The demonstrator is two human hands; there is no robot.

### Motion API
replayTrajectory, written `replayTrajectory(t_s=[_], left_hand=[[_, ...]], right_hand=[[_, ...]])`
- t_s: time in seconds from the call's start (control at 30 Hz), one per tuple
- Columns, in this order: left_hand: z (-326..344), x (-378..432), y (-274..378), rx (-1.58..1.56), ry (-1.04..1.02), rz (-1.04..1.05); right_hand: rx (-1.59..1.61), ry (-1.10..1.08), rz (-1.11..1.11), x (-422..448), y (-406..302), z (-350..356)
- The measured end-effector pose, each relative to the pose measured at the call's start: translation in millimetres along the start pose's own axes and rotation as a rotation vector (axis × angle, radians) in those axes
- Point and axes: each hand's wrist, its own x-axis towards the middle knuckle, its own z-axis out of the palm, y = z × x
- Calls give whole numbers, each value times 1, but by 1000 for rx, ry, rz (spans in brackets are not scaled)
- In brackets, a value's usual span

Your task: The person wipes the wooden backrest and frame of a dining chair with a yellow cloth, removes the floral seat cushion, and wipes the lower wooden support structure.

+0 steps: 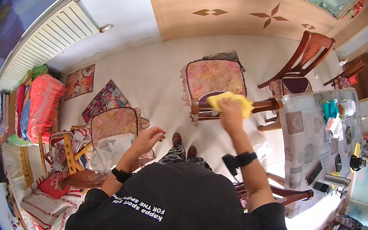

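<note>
My right hand (231, 116) is closed around a yellow cloth (247, 106), which lies against the top rail of a wooden chair back (268, 106). Part of that rail is hidden under the cloth and hand. Beyond it the chair's seat carries a pink floral cushion (216, 75) with a ruffled edge. My left hand (148, 139) hangs free, holding nothing, its fingers loosely bent. Nearest to it are a white bag (112, 150) and another floral-cushioned seat (116, 121).
At right a table with a patterned cover (306, 146) bears a phone (314, 173), a steel flask (337, 181) and bottles. A wooden chair (301, 57) stands beyond. Behind my right arm is another chair back (290, 196). Folded bedding (44, 107) is piled by the radiator (54, 33).
</note>
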Motion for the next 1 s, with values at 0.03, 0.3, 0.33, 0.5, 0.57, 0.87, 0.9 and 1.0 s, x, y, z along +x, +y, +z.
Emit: replayTrajectory(t_s=[0.03, 0.3, 0.33, 0.5, 0.57, 0.87, 0.9, 1.0], left_hand=[[2, 7, 2, -4, -13, 14], [-20, 35, -1, 35, -32, 37], [-24, 36, 3, 12, -25, 25], [-49, 37, -6, -50, -31, -39], [-54, 36, -6, -63, -14, -59], [-65, 56, -16, -307, -104, -156], [-66, 57, -14, -295, -99, -152], [-63, 62, -7, -264, -78, -139]], right_hand=[[47, 52, -122, 1, -8, 14], [58, 87, -72, -9, 28, -12], [31, 150, -25, -14, 66, -12], [-150, 65, 245, -2, 112, -43], [-232, -56, 290, 11, 88, -38], [145, -259, -2, 42, -41, 9], [201, -266, 20, 42, -48, 2], [247, -104, -117, 28, -14, -4]])
